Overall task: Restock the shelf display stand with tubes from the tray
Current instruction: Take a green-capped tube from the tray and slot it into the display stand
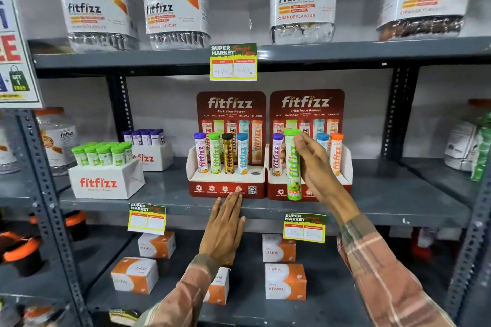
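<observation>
A grey metal shelf [159, 194] in a shop is seen, with two red cardboard display stands set side by side on it. A green-capped lime tube [293, 167] is held upright by the right hand [313, 164], fingers clamped on its upper part, just in front of the right display stand [308, 141]; its bottom end hangs over the stand's front lip. The left hand [225, 225] is laid flat, fingers together, on the shelf edge, tips touching the left display stand [228, 141]. One empty hole [255, 173] is left at that stand's right end. The right stand's middle slots are hidden by the hand, so can't tell there. A white tray of green-capped tubes [106, 167] sits well apart to the left, open shelf between.
</observation>
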